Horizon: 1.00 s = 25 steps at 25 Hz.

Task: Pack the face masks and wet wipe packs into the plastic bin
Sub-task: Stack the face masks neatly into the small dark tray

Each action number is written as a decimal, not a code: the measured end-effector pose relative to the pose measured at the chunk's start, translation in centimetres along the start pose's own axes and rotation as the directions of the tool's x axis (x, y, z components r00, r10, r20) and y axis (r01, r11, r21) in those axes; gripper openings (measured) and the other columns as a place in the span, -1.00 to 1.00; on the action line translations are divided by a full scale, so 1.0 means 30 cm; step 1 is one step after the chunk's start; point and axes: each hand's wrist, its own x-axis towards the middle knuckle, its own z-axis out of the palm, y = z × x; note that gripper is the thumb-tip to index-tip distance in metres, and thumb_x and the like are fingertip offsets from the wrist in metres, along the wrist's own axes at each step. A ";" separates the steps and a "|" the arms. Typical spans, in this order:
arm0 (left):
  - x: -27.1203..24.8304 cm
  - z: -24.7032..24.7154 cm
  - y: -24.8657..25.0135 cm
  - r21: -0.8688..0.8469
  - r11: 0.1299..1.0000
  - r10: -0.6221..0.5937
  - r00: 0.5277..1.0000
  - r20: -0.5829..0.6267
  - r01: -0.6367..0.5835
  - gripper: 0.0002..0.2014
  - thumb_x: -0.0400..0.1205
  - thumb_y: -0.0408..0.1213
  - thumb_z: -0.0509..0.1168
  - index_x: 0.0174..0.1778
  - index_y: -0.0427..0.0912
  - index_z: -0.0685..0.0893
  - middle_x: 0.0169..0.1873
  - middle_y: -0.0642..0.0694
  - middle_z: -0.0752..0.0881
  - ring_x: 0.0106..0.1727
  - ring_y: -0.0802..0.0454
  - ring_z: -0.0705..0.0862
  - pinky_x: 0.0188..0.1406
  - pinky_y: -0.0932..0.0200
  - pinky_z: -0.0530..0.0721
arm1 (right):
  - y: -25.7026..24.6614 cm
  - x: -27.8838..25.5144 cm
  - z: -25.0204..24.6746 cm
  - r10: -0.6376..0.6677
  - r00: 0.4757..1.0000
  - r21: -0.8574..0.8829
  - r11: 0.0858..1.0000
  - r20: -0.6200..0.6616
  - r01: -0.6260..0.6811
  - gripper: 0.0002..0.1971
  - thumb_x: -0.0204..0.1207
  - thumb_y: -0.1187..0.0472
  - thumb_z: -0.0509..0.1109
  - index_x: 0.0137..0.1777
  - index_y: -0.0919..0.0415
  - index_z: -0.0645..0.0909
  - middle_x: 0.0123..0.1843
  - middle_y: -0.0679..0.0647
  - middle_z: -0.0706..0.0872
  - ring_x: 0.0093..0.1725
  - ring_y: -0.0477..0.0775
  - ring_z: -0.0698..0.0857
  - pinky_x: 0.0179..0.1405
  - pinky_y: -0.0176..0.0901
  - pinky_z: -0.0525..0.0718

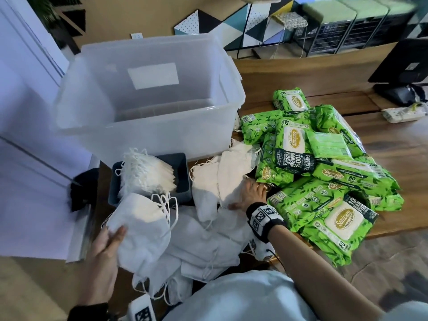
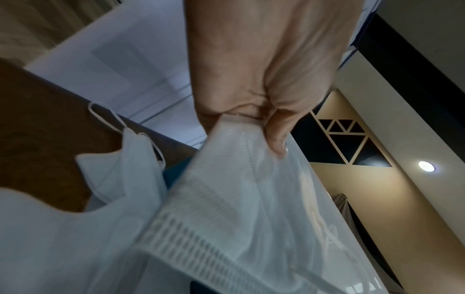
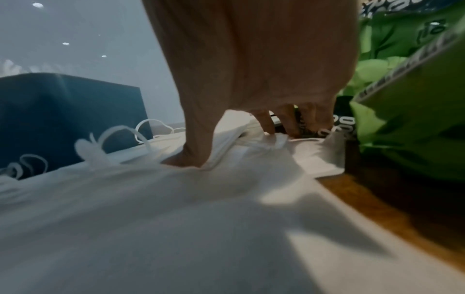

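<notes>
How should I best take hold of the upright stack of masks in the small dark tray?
Grip the stack of masks from above, across its two flat faces, low on the folded bodies. The masks stand on edge in the dark tray, and the ear loops on top are loose, so pulling those would separate the stack.

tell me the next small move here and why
Probably close the right hand on the loose face masks it presses on. The left hand already grips a mask bundle, and the clear plastic bin looks empty.
</notes>
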 end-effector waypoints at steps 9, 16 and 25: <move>-0.044 0.027 0.000 -0.087 0.994 -0.058 0.998 0.010 0.059 -0.72 0.64 -0.34 0.26 0.22 -0.41 0.51 -0.05 -0.42 0.58 0.50 -0.32 0.36 0.48 -0.05 0.32 | 0.030 -0.006 -0.022 0.114 0.988 0.173 0.980 -0.106 -0.095 -0.43 0.53 0.41 0.26 0.49 0.29 0.12 0.43 0.37 0.38 0.40 0.37 0.44 0.45 0.18 0.30; 0.014 0.124 0.034 -0.022 0.997 0.081 0.983 0.163 -0.078 -0.52 0.59 -0.21 0.35 0.45 -0.12 0.48 0.36 -0.10 0.60 0.30 0.05 0.60 0.40 0.05 0.49 | 0.054 -0.008 -0.119 0.027 0.999 0.539 0.843 -0.031 -0.006 -0.51 0.36 0.25 0.56 0.24 0.25 0.46 0.17 0.22 0.66 0.12 0.18 0.61 0.15 -0.02 0.59; 0.088 0.253 0.140 0.166 0.853 0.422 0.842 0.334 -0.494 -0.71 0.69 -0.49 0.16 0.11 -0.13 0.73 0.09 0.23 0.75 0.27 0.32 0.60 0.19 0.62 0.41 | 0.161 -0.142 -0.358 -0.150 0.959 0.913 0.299 -0.242 0.277 -0.53 0.37 0.67 0.35 0.13 0.14 0.56 -0.31 0.17 0.57 -0.34 0.04 0.64 -0.29 -0.26 0.65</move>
